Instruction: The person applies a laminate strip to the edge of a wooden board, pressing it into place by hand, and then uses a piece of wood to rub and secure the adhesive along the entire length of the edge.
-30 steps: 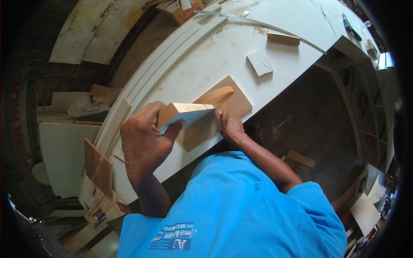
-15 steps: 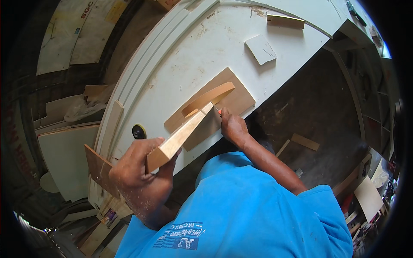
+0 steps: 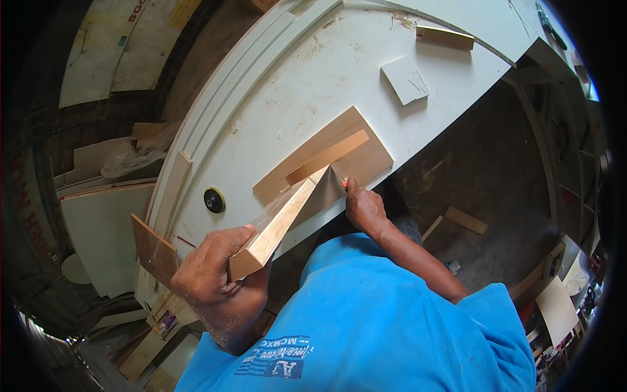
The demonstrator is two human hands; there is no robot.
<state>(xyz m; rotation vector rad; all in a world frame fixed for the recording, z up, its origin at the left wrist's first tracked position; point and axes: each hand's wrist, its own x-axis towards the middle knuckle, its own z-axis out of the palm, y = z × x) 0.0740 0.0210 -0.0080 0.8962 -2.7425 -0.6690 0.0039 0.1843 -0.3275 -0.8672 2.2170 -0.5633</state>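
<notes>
My left hand (image 3: 212,271) grips the near end of a thick plywood piece (image 3: 277,222) that slants up from the hand toward the middle of the white workbench (image 3: 313,78). Its far tip rests on a brown wooden board (image 3: 366,157) lying flat near the bench's front edge. A narrower wooden strip (image 3: 326,158) lies on that board. My right hand (image 3: 364,208) pinches a small red pencil (image 3: 343,185) whose tip touches the board right beside the plywood's tip.
On the bench lie a small white square offcut (image 3: 405,80), a wooden block (image 3: 444,37) at the far side and a black round knob (image 3: 213,200). Wood offcuts (image 3: 155,250) and panels (image 3: 104,222) stand at the left. Scrap strips (image 3: 466,220) lie on the dark floor at the right.
My left hand has drawn back toward me and lowered, tilting the plywood piece from nearly flat over the board to a long slant. The right hand has stayed at the board's edge.
</notes>
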